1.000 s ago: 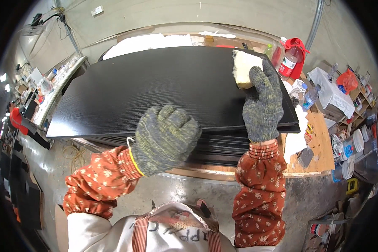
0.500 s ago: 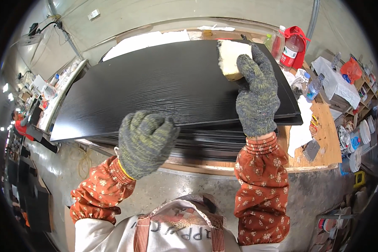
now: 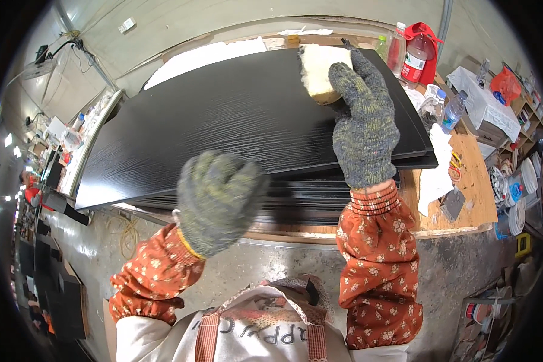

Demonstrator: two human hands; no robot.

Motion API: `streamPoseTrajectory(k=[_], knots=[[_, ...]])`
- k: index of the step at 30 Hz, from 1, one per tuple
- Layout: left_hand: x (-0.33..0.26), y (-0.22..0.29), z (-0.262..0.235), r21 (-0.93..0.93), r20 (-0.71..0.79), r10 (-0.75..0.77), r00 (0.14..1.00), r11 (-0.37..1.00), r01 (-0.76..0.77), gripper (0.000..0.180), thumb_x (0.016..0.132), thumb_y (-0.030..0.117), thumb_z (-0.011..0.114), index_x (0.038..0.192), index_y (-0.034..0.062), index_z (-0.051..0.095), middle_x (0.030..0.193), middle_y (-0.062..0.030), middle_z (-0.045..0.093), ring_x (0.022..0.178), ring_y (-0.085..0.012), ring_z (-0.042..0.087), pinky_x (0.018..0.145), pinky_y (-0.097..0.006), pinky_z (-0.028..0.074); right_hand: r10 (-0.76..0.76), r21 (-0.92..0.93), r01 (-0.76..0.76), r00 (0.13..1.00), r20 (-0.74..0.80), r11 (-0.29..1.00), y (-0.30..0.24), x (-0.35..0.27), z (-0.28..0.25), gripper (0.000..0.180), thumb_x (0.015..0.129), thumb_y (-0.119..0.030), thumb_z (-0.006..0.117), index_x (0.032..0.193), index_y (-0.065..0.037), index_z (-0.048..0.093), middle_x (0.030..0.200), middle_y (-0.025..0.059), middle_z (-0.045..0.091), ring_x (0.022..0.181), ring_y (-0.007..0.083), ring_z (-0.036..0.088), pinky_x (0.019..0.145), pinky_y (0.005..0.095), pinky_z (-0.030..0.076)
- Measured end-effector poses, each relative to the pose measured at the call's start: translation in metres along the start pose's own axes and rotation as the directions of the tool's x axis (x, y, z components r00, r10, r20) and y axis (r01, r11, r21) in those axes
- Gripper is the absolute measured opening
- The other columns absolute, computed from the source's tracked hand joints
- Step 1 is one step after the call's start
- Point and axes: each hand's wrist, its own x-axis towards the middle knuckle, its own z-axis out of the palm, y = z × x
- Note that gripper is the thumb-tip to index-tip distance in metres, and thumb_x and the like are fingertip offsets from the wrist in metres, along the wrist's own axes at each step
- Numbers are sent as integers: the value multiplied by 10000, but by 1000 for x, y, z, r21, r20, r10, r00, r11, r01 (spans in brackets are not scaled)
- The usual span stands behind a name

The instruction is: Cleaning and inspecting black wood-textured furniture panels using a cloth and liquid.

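Note:
A large black wood-grain board [image 3: 223, 130] lies on top of a stack of similar dark boards on a workbench. My right hand [image 3: 363, 123], in a grey knit glove, presses a pale yellow sponge [image 3: 320, 71] onto the board's far right part. My left hand [image 3: 218, 199], also gloved, hangs in the air in front of the stack's near edge, fingers curled into a loose fist, holding nothing. Both forearms wear orange flowered sleeve covers.
A wooden bench top [image 3: 464, 181] shows at the right with white rags [image 3: 437, 175] and a scraper [image 3: 451, 205]. Plastic bottles [image 3: 451, 111] and a red jug [image 3: 417, 51] stand at the back right. A cluttered shelf [image 3: 78, 130] runs along the left; concrete floor below.
My right hand has slid the sponge farther up the board toward its far edge. My left hand has drifted rightward and stays curled in the air.

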Motion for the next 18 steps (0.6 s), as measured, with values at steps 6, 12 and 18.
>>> streamPoseTrajectory(k=[6,12,18], knots=[[16,32,25,52,-70,141,987,989,-138,332,676,93,698,1004,113,652,983,-57,604,842,-241,578,705,-391,456,15,18,-15,1000,-7,1000,-1,0,0,617,662,213,514,1165,-128,623,1315,151,494,1167,307,531,901,347,525],[1,-11,-12,-368,187,-175,967,900,234,180,771,41,696,941,93,673,948,-96,642,756,-180,621,598,-283,495,23,207,-14,999,-42,978,2,-1,2,553,781,-187,745,1222,27,488,1105,139,563,1028,205,556,856,314,495],[61,-26,-19,-489,563,-232,793,681,546,125,809,108,664,921,57,681,783,-64,633,626,-137,582,545,-263,481,129,166,-130,991,16,978,-10,2,3,547,790,-193,739,1225,27,491,1122,161,560,1016,216,574,845,309,507]])
